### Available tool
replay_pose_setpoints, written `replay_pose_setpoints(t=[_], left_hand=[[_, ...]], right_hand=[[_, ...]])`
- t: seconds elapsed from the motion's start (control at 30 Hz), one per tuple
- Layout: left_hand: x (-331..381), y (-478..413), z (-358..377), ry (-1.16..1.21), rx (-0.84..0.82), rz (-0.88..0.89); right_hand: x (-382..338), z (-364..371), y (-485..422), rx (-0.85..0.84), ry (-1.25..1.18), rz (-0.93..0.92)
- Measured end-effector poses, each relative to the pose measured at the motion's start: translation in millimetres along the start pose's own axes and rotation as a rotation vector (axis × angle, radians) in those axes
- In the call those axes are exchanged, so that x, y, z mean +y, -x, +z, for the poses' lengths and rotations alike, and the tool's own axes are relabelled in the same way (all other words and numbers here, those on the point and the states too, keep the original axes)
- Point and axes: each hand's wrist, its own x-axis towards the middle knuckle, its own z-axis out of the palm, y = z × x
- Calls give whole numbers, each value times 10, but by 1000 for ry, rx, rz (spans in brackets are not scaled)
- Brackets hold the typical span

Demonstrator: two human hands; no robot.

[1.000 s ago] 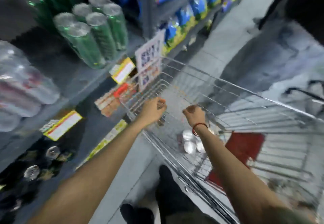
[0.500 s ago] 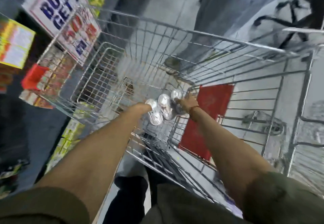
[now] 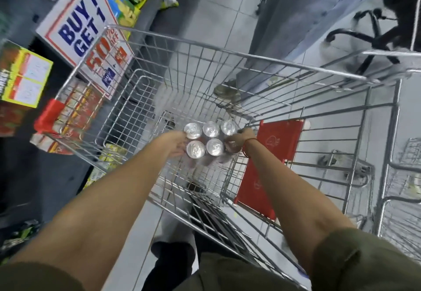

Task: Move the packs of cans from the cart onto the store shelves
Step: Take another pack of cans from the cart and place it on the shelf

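Cans [image 3: 206, 138] in a pack sit low in the cart [image 3: 227, 53]; I see my left hand [image 3: 174, 143] and right hand [image 3: 239, 139] clasping opposite sides.

My sleeves [image 3: 364, 263] are olive green, and a thin red string [image 3: 247, 146] circles my right wrist. The can tops [image 3: 210, 139] are bright silver inside the grey wire cart [image 3: 227, 51]. At ten o'clock, a white sign [image 3: 79, 28] carries blue and red lettering. At three o'clock, the cart's flap [image 3: 268, 165] is red.
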Motion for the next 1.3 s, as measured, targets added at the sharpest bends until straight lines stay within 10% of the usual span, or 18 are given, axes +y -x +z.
replay_pose_setpoints(t=[0.5,1.0,1.3], left_hand=[[-319,1824,-1826,414,298,565],[-2953,3234,-3264,860,752,477],[-4350,3585,-3806,1141,960,379]], right_hand=[[-1718,311,2059,25,-30,-654],[-1798,2336,4236,-793,292,-988],[-1590,3730,5207,-912,488,-1120]])
